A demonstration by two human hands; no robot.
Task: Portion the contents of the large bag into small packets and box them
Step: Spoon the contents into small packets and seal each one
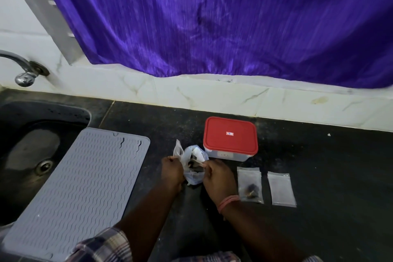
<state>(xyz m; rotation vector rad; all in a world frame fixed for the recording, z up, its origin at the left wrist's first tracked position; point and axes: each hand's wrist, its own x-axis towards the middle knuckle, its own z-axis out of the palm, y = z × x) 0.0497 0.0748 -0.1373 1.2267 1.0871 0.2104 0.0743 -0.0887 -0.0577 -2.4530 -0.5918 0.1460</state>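
A clear large plastic bag [192, 168] with dark contents sits on the black counter [319, 166] between my hands. My left hand [172, 171] grips its left edge and my right hand [217, 176] grips its right edge, holding the mouth apart. Behind it on the right stands a clear box with a red lid [230, 138], lid on. Right of my right hand lies a small clear packet [250, 185] with a few dark pieces inside. A second small packet [281, 189] lies beside it and looks empty.
A grey ribbed silicone mat [80, 187] lies at the left, partly over the dark sink [25, 151]. A chrome tap [23, 70] juts from the tiled wall. A purple curtain [212, 17] hangs above the counter's back edge.
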